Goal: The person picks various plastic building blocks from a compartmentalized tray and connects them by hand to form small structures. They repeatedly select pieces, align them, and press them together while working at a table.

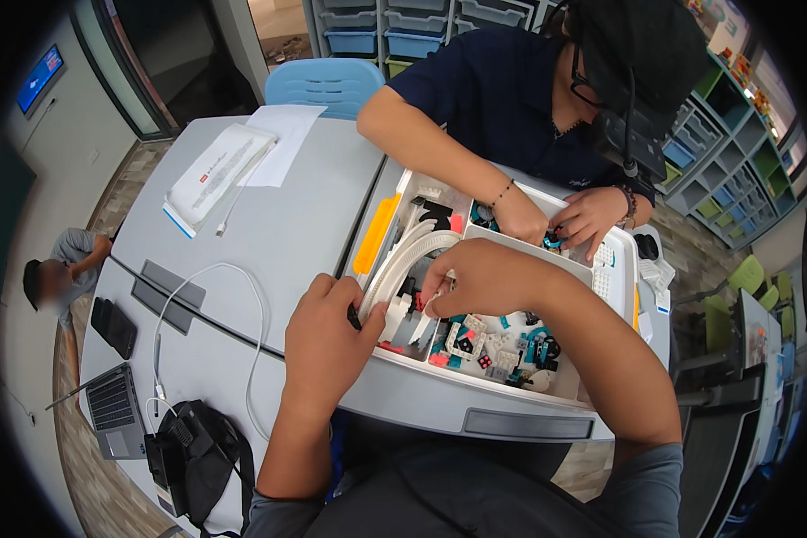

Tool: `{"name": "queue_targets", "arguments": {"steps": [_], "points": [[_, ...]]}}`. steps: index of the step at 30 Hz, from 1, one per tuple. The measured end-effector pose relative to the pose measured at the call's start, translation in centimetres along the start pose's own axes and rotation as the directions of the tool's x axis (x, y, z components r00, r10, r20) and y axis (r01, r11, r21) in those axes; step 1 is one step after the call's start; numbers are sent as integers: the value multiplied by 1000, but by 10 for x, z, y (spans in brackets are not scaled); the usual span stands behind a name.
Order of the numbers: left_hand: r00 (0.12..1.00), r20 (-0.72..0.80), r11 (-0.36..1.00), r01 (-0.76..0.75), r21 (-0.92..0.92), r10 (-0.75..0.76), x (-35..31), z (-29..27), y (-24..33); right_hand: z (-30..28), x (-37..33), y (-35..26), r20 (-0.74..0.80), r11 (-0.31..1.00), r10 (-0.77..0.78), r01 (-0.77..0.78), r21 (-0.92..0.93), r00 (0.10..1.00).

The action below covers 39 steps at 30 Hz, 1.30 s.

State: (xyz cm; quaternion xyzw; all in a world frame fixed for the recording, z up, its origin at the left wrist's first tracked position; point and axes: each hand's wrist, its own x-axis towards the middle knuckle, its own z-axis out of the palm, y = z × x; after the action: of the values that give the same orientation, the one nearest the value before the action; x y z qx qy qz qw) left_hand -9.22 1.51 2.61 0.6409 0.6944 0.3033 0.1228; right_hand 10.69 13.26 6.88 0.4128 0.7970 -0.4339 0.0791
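Note:
A white sorting tray (576, 401) full of toy building pieces lies on the table before me. Over its left edge, my left hand (325, 336) is closed, with a small black piece (354, 316) showing between thumb and fingers. Curved white ribbed strips (394, 269) arch up from the left compartment, right beside that hand. My right hand (475, 273) reaches into the same compartment, its fingertips pinched together near red and white pieces; what they hold is partly hidden. A white piece (420, 330) lies just below those fingertips. Teal, black and white parts (502, 345) fill the front compartment.
Across the table, a person's hands (556, 224) work in the tray's far compartments. On the left lie a white package (215, 175), a looping white cable (262, 314), a laptop (112, 408) and a black bag (211, 466). Another person (72, 260) is at far left.

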Motion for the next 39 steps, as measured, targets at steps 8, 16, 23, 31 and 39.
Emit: {"name": "queue_targets", "arguments": {"steps": [8,16,23,31,39], "points": [[994,101,869,91,-487,-48,3,-18,3,-30,-74,6,-237,963,5,59,262,971],[695,599,563,330,-758,399,-10,-6,55,7,-128,-2,-189,843,-71,160,514,979],[709,596,465,412,-784,376,-48,30,81,73,-162,17,-653,739,-2,441,510,758],[787,552,484,382,-787,276,-66,40,107,107,-225,45,-670,899,105,217,379,735],[765,363,665,-114,-738,533,-55,38,121,121,-234,49,-765,898,11,331,291,644]]}}
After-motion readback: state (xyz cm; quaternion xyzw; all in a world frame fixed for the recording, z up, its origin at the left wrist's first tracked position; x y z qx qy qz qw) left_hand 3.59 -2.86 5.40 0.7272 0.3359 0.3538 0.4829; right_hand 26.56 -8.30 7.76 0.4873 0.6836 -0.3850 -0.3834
